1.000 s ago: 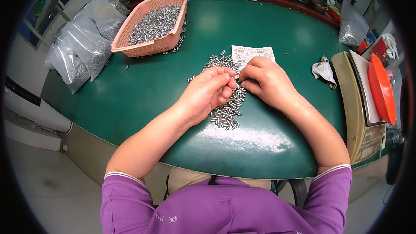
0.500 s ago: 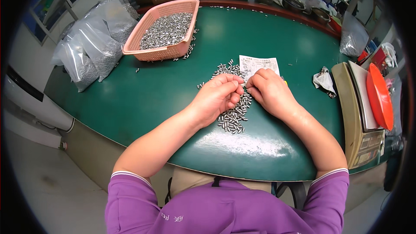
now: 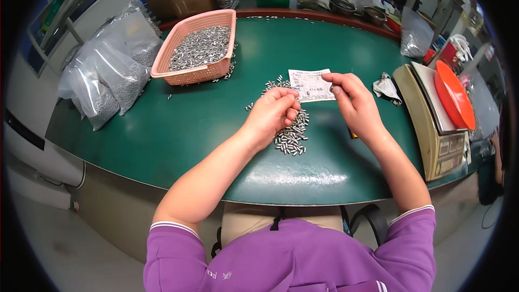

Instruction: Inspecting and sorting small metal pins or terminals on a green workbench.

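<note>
The little metal bits (image 3: 292,141) lie in a heap on the green desk (image 3: 178,130). Part of the heap is just under and beside the left hand (image 3: 270,114), and some bits peek out past its far side. The left hand has its fingers curled in, with the thumb and pointer finger close together. I cannot tell if it holds a bit.

The right hand (image 3: 358,105) is up to the right of the heap, apart from it. Its thumb and pointer finger are bent close, with a small gap. Something dark shows near the tips, but I cannot tell if it is held.

A white paper (image 3: 311,81) lies between the hands, a little farther away. A pink basket (image 3: 200,74) full of metal bits sits far to the left.
</note>
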The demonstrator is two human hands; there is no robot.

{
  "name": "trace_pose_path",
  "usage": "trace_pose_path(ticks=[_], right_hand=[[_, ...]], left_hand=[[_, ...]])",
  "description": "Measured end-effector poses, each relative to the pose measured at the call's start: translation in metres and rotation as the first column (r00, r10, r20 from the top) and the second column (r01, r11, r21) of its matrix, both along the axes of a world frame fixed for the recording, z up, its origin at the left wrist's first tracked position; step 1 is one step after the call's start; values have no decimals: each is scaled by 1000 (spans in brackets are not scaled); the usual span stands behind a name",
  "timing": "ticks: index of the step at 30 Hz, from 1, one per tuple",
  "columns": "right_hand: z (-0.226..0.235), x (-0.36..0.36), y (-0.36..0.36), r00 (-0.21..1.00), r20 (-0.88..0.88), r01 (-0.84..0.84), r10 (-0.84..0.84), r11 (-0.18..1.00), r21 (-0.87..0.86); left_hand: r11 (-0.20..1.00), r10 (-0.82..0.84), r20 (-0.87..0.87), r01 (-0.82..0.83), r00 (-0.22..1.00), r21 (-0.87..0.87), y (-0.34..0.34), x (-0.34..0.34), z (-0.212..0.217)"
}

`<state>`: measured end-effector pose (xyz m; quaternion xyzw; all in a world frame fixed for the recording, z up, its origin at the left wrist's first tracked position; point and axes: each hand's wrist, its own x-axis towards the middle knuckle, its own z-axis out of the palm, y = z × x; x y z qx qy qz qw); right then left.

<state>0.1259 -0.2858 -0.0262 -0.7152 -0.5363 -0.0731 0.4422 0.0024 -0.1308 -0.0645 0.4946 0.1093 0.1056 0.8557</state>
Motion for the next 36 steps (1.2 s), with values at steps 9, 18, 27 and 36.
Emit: trace_pose_path(ticks=[9, 18, 27, 36], right_hand=[[-37, -5, -1, 802, -591, 59, 88, 972, 226], [-38, -3, -2, 859, -504, 29, 84, 977, 213], [-41, 3, 2, 892, -439, -2, 109, 972, 236], [-31, -2, -4, 935, -352, -11, 35, 998, 69]], left_hand=[[994, 79, 18, -80, 997, 80, 5, 2, 6], [997, 28, 42, -31, 999, 70, 1, 0, 6], [1000, -7, 64, 6, 998, 23, 0, -2, 9], [998, -66, 83, 67, 994, -2, -5, -2, 10]])
